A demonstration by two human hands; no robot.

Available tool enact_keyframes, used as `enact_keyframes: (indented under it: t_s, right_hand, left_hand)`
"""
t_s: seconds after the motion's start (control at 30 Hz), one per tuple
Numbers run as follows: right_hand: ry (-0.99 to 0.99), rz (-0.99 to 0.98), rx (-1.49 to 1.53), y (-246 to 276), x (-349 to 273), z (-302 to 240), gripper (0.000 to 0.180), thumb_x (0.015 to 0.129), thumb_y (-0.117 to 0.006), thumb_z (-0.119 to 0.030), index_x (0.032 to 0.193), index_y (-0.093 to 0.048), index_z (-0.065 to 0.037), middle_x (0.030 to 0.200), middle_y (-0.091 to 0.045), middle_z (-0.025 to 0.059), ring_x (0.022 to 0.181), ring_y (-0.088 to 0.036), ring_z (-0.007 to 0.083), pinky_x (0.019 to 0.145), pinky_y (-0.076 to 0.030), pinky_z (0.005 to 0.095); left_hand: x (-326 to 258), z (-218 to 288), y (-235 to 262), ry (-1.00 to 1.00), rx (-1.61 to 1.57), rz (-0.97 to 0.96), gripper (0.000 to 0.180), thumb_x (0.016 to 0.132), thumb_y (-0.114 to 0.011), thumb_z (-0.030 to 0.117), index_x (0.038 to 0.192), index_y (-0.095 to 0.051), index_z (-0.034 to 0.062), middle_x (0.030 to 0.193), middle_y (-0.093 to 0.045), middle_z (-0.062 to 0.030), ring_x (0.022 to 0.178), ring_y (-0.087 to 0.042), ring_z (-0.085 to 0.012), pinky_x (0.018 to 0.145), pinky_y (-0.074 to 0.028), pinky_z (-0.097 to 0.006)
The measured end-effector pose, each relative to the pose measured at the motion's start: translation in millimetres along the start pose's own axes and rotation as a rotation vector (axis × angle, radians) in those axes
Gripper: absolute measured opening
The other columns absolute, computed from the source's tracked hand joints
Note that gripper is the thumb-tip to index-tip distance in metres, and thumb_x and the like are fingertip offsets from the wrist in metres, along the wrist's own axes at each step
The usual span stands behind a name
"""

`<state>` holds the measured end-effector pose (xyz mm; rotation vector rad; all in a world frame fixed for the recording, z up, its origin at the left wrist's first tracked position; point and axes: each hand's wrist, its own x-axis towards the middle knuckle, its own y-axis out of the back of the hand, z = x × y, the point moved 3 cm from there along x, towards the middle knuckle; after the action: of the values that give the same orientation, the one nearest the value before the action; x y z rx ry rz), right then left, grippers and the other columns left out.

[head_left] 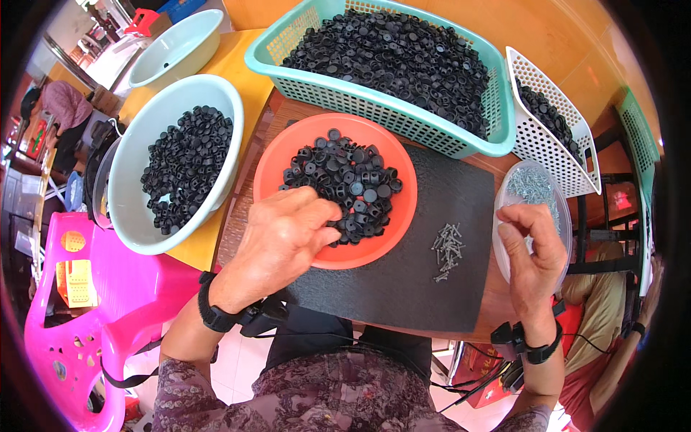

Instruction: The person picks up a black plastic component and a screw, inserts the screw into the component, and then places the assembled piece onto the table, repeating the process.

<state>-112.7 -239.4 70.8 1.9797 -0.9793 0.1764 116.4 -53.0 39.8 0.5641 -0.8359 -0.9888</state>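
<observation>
Left hand (284,234) curls into black caps (345,183) in the orange bowl (403,216); right hand (533,248) pinches over the clear screw tub (507,189).

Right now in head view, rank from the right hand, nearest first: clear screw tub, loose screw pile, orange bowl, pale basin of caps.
From the right hand:
1. Clear screw tub, touching the fingers.
2. Loose screw pile, just left on the black mat.
3. Orange bowl, centre, under the left hand.
4. Pale basin of caps, far left.
</observation>
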Motion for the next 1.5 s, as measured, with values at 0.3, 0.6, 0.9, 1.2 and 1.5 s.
enact_keyframes:
  t_s: [0.3,0.6,0.9,1.2,1.5]
  right_hand:
    - [0.016,-0.044,0.087,-14,-21,-17,0.020,0.073,-0.069,0.008,0.091,-0.065,0.000,0.085,-0.065,0.0119,0.074,-0.058,0.0258,0.066,-0.046,0.0330]
    - [-0.037,-0.070,0.262,-35,-31,-23,0.019,0.074,-0.069,0.008,0.091,-0.065,0.002,0.085,-0.065,0.0132,0.075,-0.060,0.0274,0.065,-0.046,0.0341]
    - [-0.123,-0.165,0.448,-85,-17,-36,0.020,0.082,-0.068,0.002,0.102,-0.063,0.002,0.087,-0.065,0.0101,0.084,-0.062,0.0202,0.071,-0.050,0.0303]
    - [-0.446,-0.336,0.836,-115,-5,-38,0.014,0.092,-0.061,0.000,0.106,-0.061,0.004,0.096,-0.067,0.0062,0.086,-0.063,0.0087,0.077,-0.053,0.0237]
    - [-0.400,-0.325,0.857,-107,-11,-47,0.014,0.089,-0.066,-0.004,0.100,-0.062,0.003,0.087,-0.067,0.0049,0.077,-0.061,0.0066,0.065,-0.051,0.0233]
  left_hand:
    - [18,4,-38,-0.057,0.176,-0.121,0.026,0.067,-0.079,0.015,0.074,-0.060,-0.0007,0.071,-0.059,-0.0148,0.067,-0.063,-0.0346,0.058,-0.049,-0.043]
    - [10,0,-33,0.008,0.109,-0.075,0.024,0.068,-0.077,0.010,0.079,-0.058,0.0002,0.074,-0.060,-0.0137,0.068,-0.063,-0.0321,0.059,-0.049,-0.042]
    - [10,17,-31,-0.147,0.108,-0.004,0.024,0.068,-0.076,0.005,0.082,-0.056,0.0007,0.071,-0.056,-0.0118,0.064,-0.062,-0.0295,0.054,-0.049,-0.039]
    - [5,15,-27,-0.141,-0.044,0.016,0.027,0.067,-0.077,-0.001,0.085,-0.057,0.0006,0.072,-0.054,-0.0090,0.057,-0.060,-0.0217,0.050,-0.048,-0.032]
    - [-2,23,-25,-0.213,-0.060,0.033,0.030,0.066,-0.077,-0.001,0.086,-0.054,0.0011,0.071,-0.052,-0.0086,0.059,-0.059,-0.0247,0.049,-0.047,-0.035]
